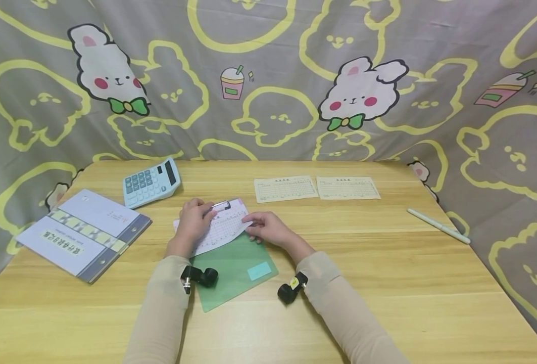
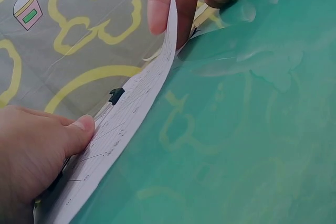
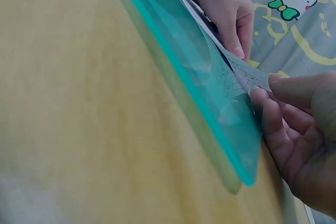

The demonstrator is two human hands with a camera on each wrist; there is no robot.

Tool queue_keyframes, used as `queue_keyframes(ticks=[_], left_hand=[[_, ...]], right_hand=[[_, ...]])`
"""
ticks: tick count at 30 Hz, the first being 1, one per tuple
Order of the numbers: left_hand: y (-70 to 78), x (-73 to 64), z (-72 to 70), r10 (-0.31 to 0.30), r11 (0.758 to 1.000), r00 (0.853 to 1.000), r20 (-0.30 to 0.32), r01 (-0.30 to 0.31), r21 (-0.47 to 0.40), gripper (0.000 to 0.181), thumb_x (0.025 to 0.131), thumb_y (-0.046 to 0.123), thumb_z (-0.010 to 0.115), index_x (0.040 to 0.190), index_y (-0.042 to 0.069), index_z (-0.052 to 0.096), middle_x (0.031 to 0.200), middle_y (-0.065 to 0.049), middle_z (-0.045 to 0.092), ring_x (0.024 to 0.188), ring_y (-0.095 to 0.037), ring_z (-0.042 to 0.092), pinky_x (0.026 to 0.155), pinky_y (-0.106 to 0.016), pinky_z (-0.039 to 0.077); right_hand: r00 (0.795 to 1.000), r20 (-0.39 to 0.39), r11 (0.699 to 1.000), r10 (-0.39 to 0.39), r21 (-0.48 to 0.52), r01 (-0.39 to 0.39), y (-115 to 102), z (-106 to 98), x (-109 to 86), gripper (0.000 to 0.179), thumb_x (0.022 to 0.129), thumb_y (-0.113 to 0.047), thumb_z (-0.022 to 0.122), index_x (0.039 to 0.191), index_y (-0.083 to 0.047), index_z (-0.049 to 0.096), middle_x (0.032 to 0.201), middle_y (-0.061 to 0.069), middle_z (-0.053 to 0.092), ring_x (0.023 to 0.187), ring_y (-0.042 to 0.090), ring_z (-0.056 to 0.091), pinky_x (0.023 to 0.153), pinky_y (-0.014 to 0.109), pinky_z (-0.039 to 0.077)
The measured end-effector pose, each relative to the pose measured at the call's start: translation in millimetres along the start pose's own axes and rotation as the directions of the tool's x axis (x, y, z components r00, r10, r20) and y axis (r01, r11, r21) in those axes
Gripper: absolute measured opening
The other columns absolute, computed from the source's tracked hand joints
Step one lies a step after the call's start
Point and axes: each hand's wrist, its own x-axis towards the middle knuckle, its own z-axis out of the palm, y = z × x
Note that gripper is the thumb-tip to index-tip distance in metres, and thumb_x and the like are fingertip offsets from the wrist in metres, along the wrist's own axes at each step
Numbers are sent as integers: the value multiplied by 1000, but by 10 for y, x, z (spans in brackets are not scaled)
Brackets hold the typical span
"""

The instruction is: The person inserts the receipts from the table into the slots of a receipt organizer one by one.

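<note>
Printed sheets [image 1: 223, 225] with a table grid lie over a translucent green folder [image 1: 236, 273], a black clip [image 1: 225, 206] at their far edge. My left hand [image 1: 193, 222] holds the sheets at their left side, its thumb on top in the left wrist view. At the right corner, my right hand [image 1: 270, 230] pinches the paper between thumb and fingers. The left wrist view shows that end of the paper [image 2: 170, 40] curving up off the folder. In the right wrist view, the folder's edge [image 3: 184, 87] runs beside the sheets.
On the left lie a bound account book [image 1: 84, 235] and a light-blue calculator [image 1: 152, 183]. Two printed slips [image 1: 286, 189] lie side by side at the back. A pale green pen [image 1: 438, 226] rests at the right. A patterned curtain [image 1: 277, 60] stands behind the table.
</note>
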Motion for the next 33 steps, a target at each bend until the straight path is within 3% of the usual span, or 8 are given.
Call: queue_keyframes(ticks=[18,33], left_hand=[[-11,1,-4,57,997,998,-29,-56,46,34,88,21,50,116,3,54,104,-16,45,96,-31,36,82,-43,28],[12,-17,-26,46,999,999,-18,-46,27,35,88,21,49,117,2,53,104,-16,44,96,-31,35,81,-43,28]], right_hand=[[998,-37,995,55,-81,-58,-93,35,35,23,81,-6,58,104,-6,60,76,4,60,56,15,54,50,28,46],[988,-112,987,110,-101,-121,-128,108,97,21,79,-5,60,100,-6,63,78,4,60,46,13,49,44,25,45]])
